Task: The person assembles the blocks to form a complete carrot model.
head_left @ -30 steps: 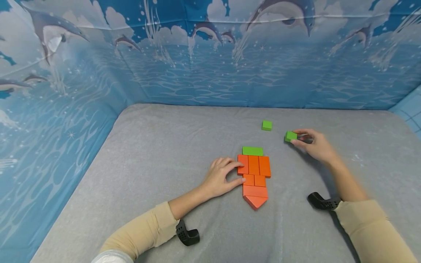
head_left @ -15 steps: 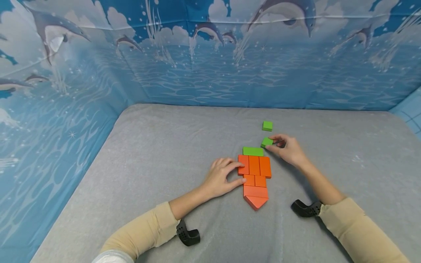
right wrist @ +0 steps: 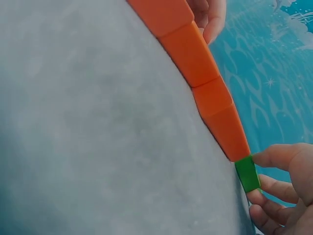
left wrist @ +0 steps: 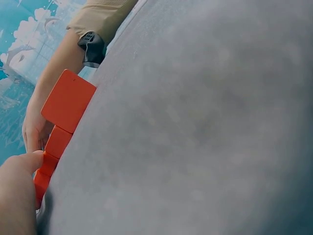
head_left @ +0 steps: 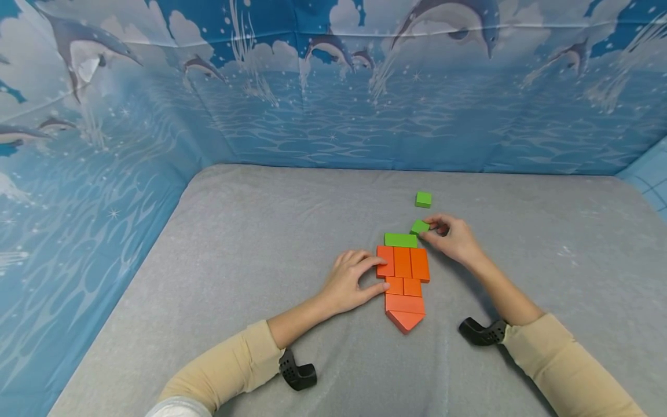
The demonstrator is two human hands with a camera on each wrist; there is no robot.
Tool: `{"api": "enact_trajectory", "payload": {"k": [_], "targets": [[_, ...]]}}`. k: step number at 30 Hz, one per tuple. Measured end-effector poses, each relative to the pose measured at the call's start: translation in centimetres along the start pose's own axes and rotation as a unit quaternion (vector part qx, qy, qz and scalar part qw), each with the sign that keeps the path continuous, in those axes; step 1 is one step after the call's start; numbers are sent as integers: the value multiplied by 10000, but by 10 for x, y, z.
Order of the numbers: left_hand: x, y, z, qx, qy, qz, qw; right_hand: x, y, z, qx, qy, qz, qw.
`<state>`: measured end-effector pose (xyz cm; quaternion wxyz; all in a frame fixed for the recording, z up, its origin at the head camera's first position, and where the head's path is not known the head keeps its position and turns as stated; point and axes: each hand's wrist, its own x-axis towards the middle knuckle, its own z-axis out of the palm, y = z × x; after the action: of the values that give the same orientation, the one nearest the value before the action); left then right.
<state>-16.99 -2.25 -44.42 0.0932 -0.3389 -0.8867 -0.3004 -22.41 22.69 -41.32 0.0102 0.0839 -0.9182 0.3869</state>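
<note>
My right hand pinches a small green block between thumb and fingers, right at the far right corner of a green rectangular block. That rectangular block tops a flat row of orange pieces: three upright blocks, two smaller blocks, a wide block and a triangular block pointing toward me. My left hand rests at the row's left side, its index finger on the leftmost upright block and its thumb against a smaller one. In the left wrist view the orange wide block stands out.
Another small green block lies farther back on the grey cloth surface. A blue curtain printed with dolphins hangs behind and at the left. Black wrist-worn devices stick out from both sleeves.
My right hand has carried the small green block leftward and slightly nearer, up to the green rectangular block, slowing in the last half second. My left hand has stayed in place.
</note>
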Motion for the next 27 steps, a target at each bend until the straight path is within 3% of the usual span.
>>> {"api": "enact_trajectory", "payload": {"k": [16, 20, 27], "targets": [[1, 2, -1, -5, -47, -76, 10000, 0, 1, -3, 130, -183, -18, 9997], [1, 2, -1, -6, -57, -91, 9999, 10, 4, -12, 308, -147, -118, 9993], [1, 1, -1, -22, -46, -96, 9999, 36, 17, -28, 269, -79, -704, 9971]]}}
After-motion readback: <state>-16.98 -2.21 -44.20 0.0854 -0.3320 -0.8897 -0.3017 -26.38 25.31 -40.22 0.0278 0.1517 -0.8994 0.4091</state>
